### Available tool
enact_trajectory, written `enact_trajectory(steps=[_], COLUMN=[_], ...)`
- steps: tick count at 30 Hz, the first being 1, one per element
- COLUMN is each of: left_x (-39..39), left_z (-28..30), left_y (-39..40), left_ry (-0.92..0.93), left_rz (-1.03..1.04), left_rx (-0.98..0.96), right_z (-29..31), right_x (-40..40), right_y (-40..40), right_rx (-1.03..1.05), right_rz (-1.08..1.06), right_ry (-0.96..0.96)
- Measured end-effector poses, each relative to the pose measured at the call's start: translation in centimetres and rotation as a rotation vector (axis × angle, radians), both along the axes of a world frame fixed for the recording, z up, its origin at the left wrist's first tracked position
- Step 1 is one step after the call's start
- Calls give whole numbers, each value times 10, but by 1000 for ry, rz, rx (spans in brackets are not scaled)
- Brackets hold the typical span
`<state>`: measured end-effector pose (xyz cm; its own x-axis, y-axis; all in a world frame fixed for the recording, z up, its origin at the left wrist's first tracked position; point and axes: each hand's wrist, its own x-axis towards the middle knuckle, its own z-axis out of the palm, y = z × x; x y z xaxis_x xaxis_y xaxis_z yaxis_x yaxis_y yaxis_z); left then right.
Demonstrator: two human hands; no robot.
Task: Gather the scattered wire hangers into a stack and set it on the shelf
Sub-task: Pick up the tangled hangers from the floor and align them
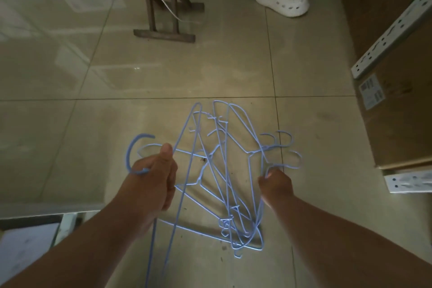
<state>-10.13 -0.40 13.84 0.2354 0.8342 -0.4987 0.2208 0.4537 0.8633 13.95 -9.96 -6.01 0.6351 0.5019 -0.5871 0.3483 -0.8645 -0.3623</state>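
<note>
Blue wire hangers (224,170) hang tangled between my hands above the tiled floor (93,124), long axes running away from me; left hand (152,180) closed on one hanger's neck, right hand (277,184) pinching the hooks.

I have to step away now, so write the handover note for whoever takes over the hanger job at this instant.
Left hand: closed on one or more blue wire hangers near the hook, thumb up.
Right hand: fingers pinched on the necks of several hangers below their hooks.
Hangers: one loose, tangled blue bunch between the hands over the tiled floor; whether the lower ends touch the floor is unclear.
Done: the hangers in view are in hand.
Left: untangle, line up hooks into a neat stack, set it on the shelf. A metal shelf rail shows on the right.
</note>
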Motion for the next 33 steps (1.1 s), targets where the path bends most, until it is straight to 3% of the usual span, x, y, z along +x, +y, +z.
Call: enact_trajectory(steps=[8, 10, 12, 14, 16, 21, 27, 33], left_x=[5, 6, 9, 11, 14, 18, 14, 5], left_z=[-37, -34, -33, -34, -35, -35, -37, -37], left_y=[-3, 2, 9, 14, 17, 17, 20, 20], left_ry=[-74, -100, -123, -150, -169, -183, -214, -185], left_rz=[22, 18, 29, 56, 60, 10, -22, 6], left_rx=[-152, -200, -239, -252, -223, -191, -240, -173], right_z=[12, 22, 36, 57, 75, 104, 123, 123], right_x=[0, -5, -10, -18, -28, -56, -79, -90], right_y=[13, 21, 30, 40, 49, 57, 62, 64], right_rx=[93, 217, 285, 343, 389, 494, 494, 583], right_rz=[-115, -249, -299, -253, -154, 125, 441, 417], right_ry=[43, 259, 602, 871, 968, 934, 734, 732])
